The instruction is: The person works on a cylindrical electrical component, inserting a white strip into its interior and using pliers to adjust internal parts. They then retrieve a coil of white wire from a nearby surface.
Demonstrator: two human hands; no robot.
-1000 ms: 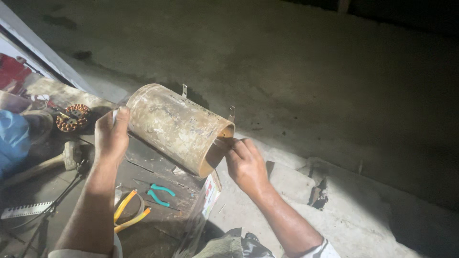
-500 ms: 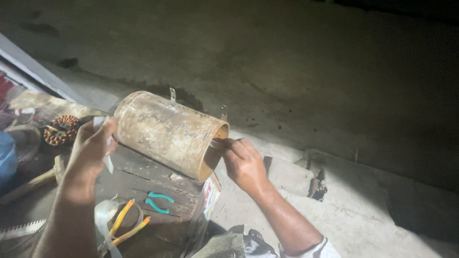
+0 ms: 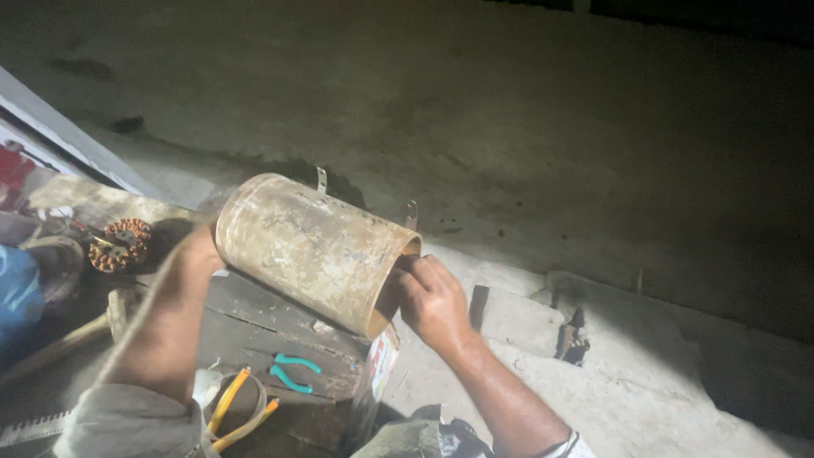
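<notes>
Cylinder held between two hands at frame centre

Hands first, as I read them from here. The rusty tan metal cylinder [image 3: 315, 248] lies tilted across the middle of the frame, its open mouth pointing lower right, lifted above the dark wooden work board [image 3: 254, 318]. My right hand [image 3: 434, 298] sits at that open mouth, fingers curled closed over the rim, knuckles toward the camera, the forearm running down to the bottom edge right of centre. My left hand [image 3: 199, 254] is at the cylinder's far, upper-left end; the forearm rises from the lower left in a grey rolled sleeve [image 3: 131, 420]. The hand itself is blurred and mostly behind the wrist, so I cannot tell whether its fingers close on the cylinder or only press against it.

Two small metal tabs [image 3: 321, 180] stand up from the cylinder's top edge. What lies inside the mouth is covered by the right fingers.

Lower centre, a pair of teal-handled pliers [image 3: 290, 373] lies on the board; just left of it, yellow-handled pliers [image 3: 237, 411] sit in a round container, partly hidden by the sleeve. At mid-left, a copper-wound stator ring [image 3: 120, 244] rests near a wooden-handled hammer [image 3: 80, 326], its handle cut off by the left edge. The concrete floor [image 3: 551, 153] fills the upper frame, fading into dark at the right.
</notes>
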